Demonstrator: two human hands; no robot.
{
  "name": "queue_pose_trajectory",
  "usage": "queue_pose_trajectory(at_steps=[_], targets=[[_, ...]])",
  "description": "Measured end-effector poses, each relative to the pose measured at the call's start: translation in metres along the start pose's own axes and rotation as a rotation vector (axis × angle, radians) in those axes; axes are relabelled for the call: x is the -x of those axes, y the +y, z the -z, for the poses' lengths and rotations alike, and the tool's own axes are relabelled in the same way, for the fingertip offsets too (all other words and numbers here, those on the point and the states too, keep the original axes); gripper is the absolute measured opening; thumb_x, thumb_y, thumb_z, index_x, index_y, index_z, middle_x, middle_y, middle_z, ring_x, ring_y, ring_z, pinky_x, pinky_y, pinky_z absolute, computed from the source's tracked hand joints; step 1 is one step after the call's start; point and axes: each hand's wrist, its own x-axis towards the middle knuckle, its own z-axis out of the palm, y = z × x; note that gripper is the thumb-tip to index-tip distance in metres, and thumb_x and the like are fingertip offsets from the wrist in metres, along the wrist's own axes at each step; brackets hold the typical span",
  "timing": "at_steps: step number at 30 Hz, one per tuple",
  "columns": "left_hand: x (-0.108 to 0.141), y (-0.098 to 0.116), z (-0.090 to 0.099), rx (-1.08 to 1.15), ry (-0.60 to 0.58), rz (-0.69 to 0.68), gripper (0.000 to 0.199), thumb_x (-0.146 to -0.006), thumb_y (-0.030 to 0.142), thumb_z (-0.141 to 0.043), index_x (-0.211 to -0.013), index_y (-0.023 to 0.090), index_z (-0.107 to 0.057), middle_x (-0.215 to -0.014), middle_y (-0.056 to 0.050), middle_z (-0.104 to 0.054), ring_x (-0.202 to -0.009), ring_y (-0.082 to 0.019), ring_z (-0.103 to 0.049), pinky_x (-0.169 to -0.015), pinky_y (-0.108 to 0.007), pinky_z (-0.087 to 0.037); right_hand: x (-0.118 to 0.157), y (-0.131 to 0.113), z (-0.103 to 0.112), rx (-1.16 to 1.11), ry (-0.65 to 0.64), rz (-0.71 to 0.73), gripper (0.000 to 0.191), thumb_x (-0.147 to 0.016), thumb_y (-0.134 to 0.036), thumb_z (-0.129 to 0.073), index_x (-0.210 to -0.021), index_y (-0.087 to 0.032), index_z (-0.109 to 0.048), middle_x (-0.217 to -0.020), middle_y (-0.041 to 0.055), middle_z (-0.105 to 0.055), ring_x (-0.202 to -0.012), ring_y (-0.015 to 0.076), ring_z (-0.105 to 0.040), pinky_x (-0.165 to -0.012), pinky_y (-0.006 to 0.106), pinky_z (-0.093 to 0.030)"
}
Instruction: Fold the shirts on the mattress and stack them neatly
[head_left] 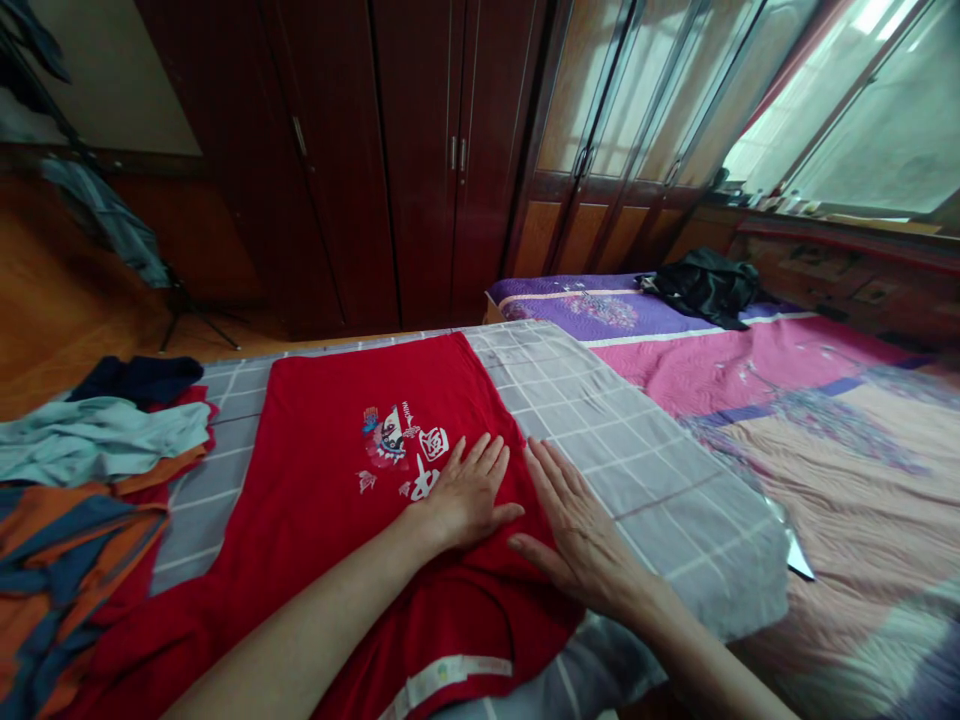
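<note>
A red T-shirt [322,450] with a white and coloured print lies spread on a grey checked cloth [622,480]. Its collar, with a pale neck band, is toward me. My left hand [466,495] rests flat on the shirt beside the white characters, fingers together and stretched out, thumb apart. At the shirt's right edge lies my right hand [574,525], also flat with straight fingers, its thumb reaching over the red fabric. Neither hand grips anything. My left forearm covers part of the shirt's lower half.
Crumpled clothes lie at the left: a light green garment [105,440], an orange and blue one [67,570] and a dark blue one [139,378]. A bed with a patterned cover [750,400] stands at the right, a black garment [705,285] on it. Dark wardrobes [420,170] line the back.
</note>
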Motion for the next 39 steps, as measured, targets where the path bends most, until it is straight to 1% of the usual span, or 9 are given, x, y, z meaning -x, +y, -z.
queue_pose_trajectory(at_steps=[4, 8, 11, 15, 20, 23, 29, 33, 39], targets=[[0.005, -0.005, 0.021, 0.060, -0.103, 0.036, 0.083, -0.084, 0.054, -0.049, -0.146, 0.007, -0.020, -0.153, -0.020, -0.013, -0.142, -0.030, -0.008, -0.113, -0.048, -0.012, -0.001, 0.011, -0.017, -0.005, -0.187, 0.072, 0.079, -0.088, -0.058, -0.042, -0.146, -0.008, -0.022, -0.149, 0.0201, -0.026, -0.140, 0.0294, -0.017, -0.107, 0.052, -0.032], [0.028, -0.014, 0.063, 0.120, -0.077, 0.063, 0.078, -0.081, 0.042, -0.062, -0.144, 0.012, -0.027, -0.150, -0.019, -0.026, -0.139, -0.028, -0.023, -0.112, -0.042, -0.019, 0.002, 0.017, -0.024, 0.001, -0.106, 0.126, 0.082, -0.088, -0.053, -0.046, -0.149, -0.013, -0.009, -0.153, 0.0169, -0.015, -0.141, 0.0287, -0.013, -0.109, 0.052, -0.029], [0.068, -0.034, 0.100, 0.143, 0.058, 0.140, 0.061, -0.083, 0.039, -0.061, -0.137, 0.021, -0.041, -0.146, -0.011, -0.039, -0.135, -0.025, -0.034, -0.110, -0.038, -0.024, 0.001, 0.019, -0.030, -0.030, -0.108, 0.266, 0.081, -0.088, -0.050, -0.048, -0.150, -0.020, -0.004, -0.154, 0.0116, -0.017, -0.140, 0.0291, -0.017, -0.107, 0.052, -0.032], [0.151, -0.069, 0.130, 0.062, 0.244, 0.414, 0.045, -0.086, 0.034, -0.054, -0.130, 0.020, -0.051, -0.136, -0.008, -0.051, -0.125, -0.023, -0.046, -0.104, -0.032, -0.031, -0.009, 0.014, -0.035, -0.070, -0.130, 0.393, 0.082, -0.087, -0.051, -0.049, -0.150, -0.024, -0.005, -0.153, 0.0095, -0.019, -0.137, 0.0316, -0.026, -0.102, 0.052, -0.039], [0.251, -0.086, 0.116, 0.037, 0.330, 0.789, 0.027, -0.085, 0.025, -0.047, -0.105, 0.019, -0.065, -0.096, -0.006, -0.068, -0.091, -0.021, -0.062, -0.082, -0.029, -0.044, -0.039, -0.002, -0.029, -0.164, -0.145, 0.576, 0.082, -0.085, -0.051, -0.052, -0.149, -0.030, -0.006, -0.150, 0.0063, -0.028, -0.132, 0.0313, -0.036, -0.095, 0.050, -0.048], [0.282, -0.077, 0.091, 0.077, 0.332, 0.886, 0.031, -0.083, 0.019, -0.045, -0.108, 0.021, -0.063, -0.099, -0.005, -0.066, -0.089, -0.020, -0.061, -0.081, -0.029, -0.044, -0.063, -0.016, -0.029, -0.202, -0.116, 0.611, 0.078, -0.086, -0.051, -0.051, -0.149, -0.032, -0.010, -0.150, 0.0054, -0.027, -0.133, 0.0311, -0.034, -0.098, 0.051, -0.045], [0.288, -0.068, 0.057, 0.069, 0.410, 0.952, 0.032, -0.076, 0.018, -0.050, -0.106, 0.021, -0.061, -0.103, -0.006, -0.059, -0.099, -0.020, -0.054, -0.090, -0.032, -0.040, -0.078, -0.046, -0.059, -0.291, -0.161, 0.782, 0.074, -0.087, -0.053, -0.049, -0.148, -0.028, -0.017, -0.149, 0.0072, -0.030, -0.135, 0.0300, -0.031, -0.100, 0.050, -0.044], [0.283, -0.074, 0.064, 0.209, 0.505, 0.922, 0.009, -0.077, 0.024, -0.050, -0.080, 0.018, -0.057, -0.086, -0.002, -0.056, -0.085, -0.018, -0.054, -0.080, -0.028, -0.042, -0.069, -0.046, -0.075, -0.312, -0.099, 0.763, 0.070, -0.088, -0.050, -0.051, -0.147, -0.025, -0.023, -0.150, 0.0087, -0.029, -0.133, 0.0291, -0.034, -0.099, 0.046, -0.045], [0.272, -0.066, 0.075, 0.505, 0.730, 1.029, 0.021, -0.080, 0.040, -0.049, -0.074, 0.019, -0.046, -0.065, 0.005, -0.045, -0.062, -0.012, -0.045, -0.060, -0.022, -0.037, -0.065, -0.041, -0.077, -0.352, -0.102, 0.738, 0.063, -0.088, -0.049, -0.051, -0.143, -0.023, -0.035, -0.148, 0.0092, -0.033, -0.136, 0.0296, -0.029, -0.103, 0.049, -0.040]])
